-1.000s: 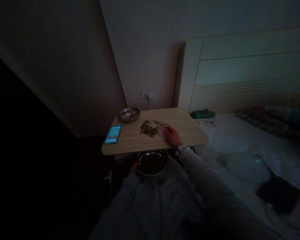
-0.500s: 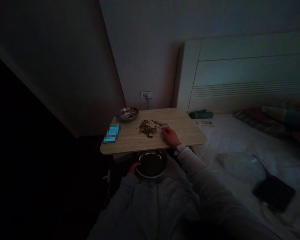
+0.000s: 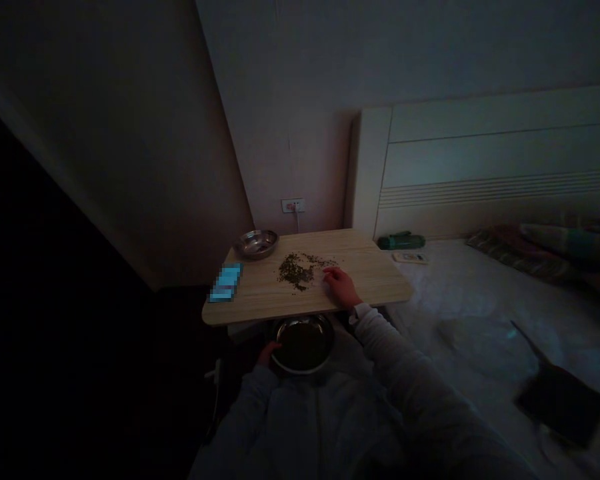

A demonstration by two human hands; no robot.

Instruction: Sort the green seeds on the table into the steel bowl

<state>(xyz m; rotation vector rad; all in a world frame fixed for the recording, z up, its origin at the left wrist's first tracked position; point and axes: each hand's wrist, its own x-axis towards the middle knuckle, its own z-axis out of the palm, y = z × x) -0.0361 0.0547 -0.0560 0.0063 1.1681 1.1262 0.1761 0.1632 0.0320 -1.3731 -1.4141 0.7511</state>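
On the wooden tabletop lies a scattered pile of small dark green grains, perhaps beans. My right hand rests low over the table just right of the pile, its fingers curled together. Whatever is between those fingertips is too dim to make out. Below the table's near edge, a round metal basin sits at my lap, with a dark greenish mass inside. My left hand grips the basin's left rim, thumb over the edge.
A second metal bowl stands at the table's back left corner, behind a blurred-out phone. To the right, a bed holds a green bottle, a pale remote and a dark flat object with a handle.
My right hand has drawn slightly back from the grains, and a pale translucent piece by its fingers no longer shows clearly. The left hand stays on the basin. The view has tilted up slightly.
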